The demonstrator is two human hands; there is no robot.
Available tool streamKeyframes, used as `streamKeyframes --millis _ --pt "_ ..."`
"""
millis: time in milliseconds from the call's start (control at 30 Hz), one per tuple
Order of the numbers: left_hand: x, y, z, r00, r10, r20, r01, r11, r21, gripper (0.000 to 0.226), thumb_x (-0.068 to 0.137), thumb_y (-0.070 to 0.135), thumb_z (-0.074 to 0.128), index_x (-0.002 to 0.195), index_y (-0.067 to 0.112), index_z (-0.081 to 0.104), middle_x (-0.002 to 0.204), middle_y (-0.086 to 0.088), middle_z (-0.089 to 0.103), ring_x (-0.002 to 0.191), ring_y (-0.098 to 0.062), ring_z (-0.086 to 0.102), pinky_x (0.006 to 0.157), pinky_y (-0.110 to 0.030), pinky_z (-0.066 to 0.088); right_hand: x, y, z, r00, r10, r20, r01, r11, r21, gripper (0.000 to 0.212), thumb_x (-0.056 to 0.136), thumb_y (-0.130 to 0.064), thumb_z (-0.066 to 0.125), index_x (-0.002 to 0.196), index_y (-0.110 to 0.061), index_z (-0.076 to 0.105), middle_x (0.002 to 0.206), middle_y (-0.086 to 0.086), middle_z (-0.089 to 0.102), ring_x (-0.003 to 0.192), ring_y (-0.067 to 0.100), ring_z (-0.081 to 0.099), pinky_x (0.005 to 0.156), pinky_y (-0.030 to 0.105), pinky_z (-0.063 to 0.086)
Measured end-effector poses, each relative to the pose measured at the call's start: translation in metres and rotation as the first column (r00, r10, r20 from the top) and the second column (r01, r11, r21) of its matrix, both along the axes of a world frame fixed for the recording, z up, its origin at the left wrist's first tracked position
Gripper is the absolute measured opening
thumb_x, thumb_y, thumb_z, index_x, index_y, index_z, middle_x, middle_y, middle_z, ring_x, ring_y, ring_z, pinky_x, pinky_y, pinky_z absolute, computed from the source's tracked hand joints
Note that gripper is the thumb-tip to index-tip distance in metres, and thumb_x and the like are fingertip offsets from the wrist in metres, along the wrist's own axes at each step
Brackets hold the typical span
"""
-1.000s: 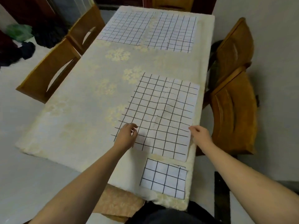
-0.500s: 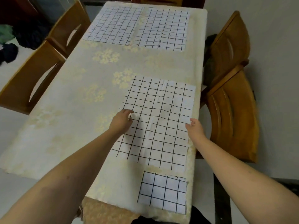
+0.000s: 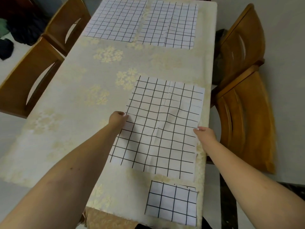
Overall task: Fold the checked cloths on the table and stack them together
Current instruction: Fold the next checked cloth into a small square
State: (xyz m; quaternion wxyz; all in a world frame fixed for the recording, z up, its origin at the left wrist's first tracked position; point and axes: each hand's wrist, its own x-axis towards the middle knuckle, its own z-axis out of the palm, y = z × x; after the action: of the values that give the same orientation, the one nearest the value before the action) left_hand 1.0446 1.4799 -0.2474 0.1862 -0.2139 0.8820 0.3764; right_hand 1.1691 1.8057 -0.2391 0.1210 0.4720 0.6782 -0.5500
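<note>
A white cloth with a black check (image 3: 163, 124) lies spread flat on the near right of the table (image 3: 79, 103). My left hand (image 3: 118, 119) pinches its left edge about halfway along. At the cloth's right edge, by the table's rim, my right hand (image 3: 205, 133) pinches the fabric. A small folded checked cloth (image 3: 171, 202) lies at the table's near right corner. Two more checked cloths lie flat at the far end, one on the left (image 3: 115, 19) and one on the right (image 3: 170, 23).
The table carries a cream flowered tablecloth. Two wooden chairs (image 3: 244, 103) stand close along the right side and two more (image 3: 38, 63) along the left. Dark clothing (image 3: 6, 47) lies on the floor at the far left.
Both hands have slid further up the side edges of the spread cloth, from near its front corners to about its middle. The cloth still lies flat.
</note>
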Motion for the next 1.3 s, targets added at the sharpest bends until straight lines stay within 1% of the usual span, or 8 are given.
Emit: streamKeyframes --millis 200,300,400,500,667,800,1033,1300 --pt "0.0 -0.001 0.001 0.999 0.017 0.035 -0.019 0.998 0.055 0.023 0.088 0.031 0.068 0.096 0.013 0.056 0.085 -0.008 0.058 0.061 -0.018 0.05 0.058 -0.027 0.042 0.003 -0.004 0.001 1.0 0.006 -0.017 -0.005 1.0 0.003 0.048 0.089 -0.026 0.067 0.123 0.005 0.055 0.123 0.022 0.059 0.108 0.034 0.057 0.091 0.036 0.046" --pt "0.0 0.0 0.004 0.998 0.06 -0.023 -0.057 0.99 0.127 0.032 0.087 0.03 0.069 0.102 0.013 0.048 0.095 -0.008 0.055 0.061 -0.015 0.047 0.055 -0.027 0.041 0.003 -0.004 0.001 0.998 0.023 -0.062 -0.021 0.999 0.031 0.049 0.087 -0.034 0.068 0.119 0.002 0.058 0.111 0.026 0.061 0.097 0.031 0.063 0.086 0.039 0.052" --pt "0.002 0.002 0.013 0.994 0.102 -0.05 -0.086 0.965 0.248 0.042 0.087 0.027 0.07 0.116 0.016 0.041 0.105 -0.006 0.053 0.066 -0.014 0.05 0.058 -0.026 0.043 0.002 -0.005 0.005 0.992 0.012 -0.124 -0.007 0.999 0.038 0.046 0.088 -0.03 0.068 0.126 -0.009 0.055 0.117 0.006 0.064 0.104 0.025 0.061 0.093 0.044 0.052" --pt "0.006 0.0 0.02 0.987 0.093 -0.131 -0.051 0.955 0.291 0.046 0.087 0.019 0.068 0.125 0.02 0.043 0.091 -0.001 0.056 0.065 -0.014 0.051 0.058 -0.025 0.046 0.003 -0.007 0.013 0.976 -0.014 -0.216 0.023 0.999 0.038 0.05 0.088 -0.022 0.07 0.132 -0.018 0.047 0.126 0.006 0.058 0.112 0.026 0.058 0.098 0.048 0.049" --pt "0.009 -0.011 0.03 0.968 0.07 -0.239 0.01 0.947 0.32 0.03 0.09 0.018 0.063 0.118 0.026 0.058 0.077 -0.002 0.058 0.049 -0.012 0.041 0.044 -0.022 0.038 0.01 0.001 0.022 0.956 0.008 -0.295 0.008 0.999 0.051 0.053 0.089 -0.022 0.068 0.136 -0.032 0.046 0.125 0.005 0.06 0.111 0.023 0.059 0.097 0.046 0.05" --pt "0.012 -0.02 0.04 0.957 0.052 -0.286 0.045 0.945 0.324 0.019 0.091 0.017 0.062 0.104 0.028 0.07 0.074 0.001 0.059 0.056 -0.013 0.043 0.048 -0.019 0.037 0.015 0.009 0.032 0.939 0.051 -0.341 -0.03 0.997 0.067 0.049 0.091 -0.02 0.065 0.136 -0.03 0.05 0.119 -0.001 0.056 0.11 0.016 0.052 0.094 0.034 0.044" --pt "0.024 -0.028 0.063 0.933 -0.174 -0.316 0.231 0.961 0.152 0.022 0.086 0.017 0.07 0.107 0.025 0.07 0.083 0.004 0.063 0.07 -0.011 0.058 0.063 -0.02 0.044 0.024 0.016 0.046 0.906 0.278 -0.318 -0.203 0.947 0.249 0.03 0.088 -0.02 0.069 0.117 -0.025 0.066 0.096 0.001 0.056 0.093 0.019 0.054 0.083 0.031 0.049" --pt "0.036 -0.035 0.089 0.843 -0.358 -0.401 0.329 0.934 -0.14 0.03 0.082 0.017 0.074 0.11 0.023 0.068 0.085 0.001 0.067 0.076 -0.014 0.061 0.066 -0.018 0.041 0.042 0.02 0.054 0.864 0.404 -0.302 -0.242 0.857 0.454 0.018 0.085 -0.027 0.071 0.102 -0.02 0.068 0.103 0.001 0.06 0.093 0.019 0.058 0.078 0.03 0.05"
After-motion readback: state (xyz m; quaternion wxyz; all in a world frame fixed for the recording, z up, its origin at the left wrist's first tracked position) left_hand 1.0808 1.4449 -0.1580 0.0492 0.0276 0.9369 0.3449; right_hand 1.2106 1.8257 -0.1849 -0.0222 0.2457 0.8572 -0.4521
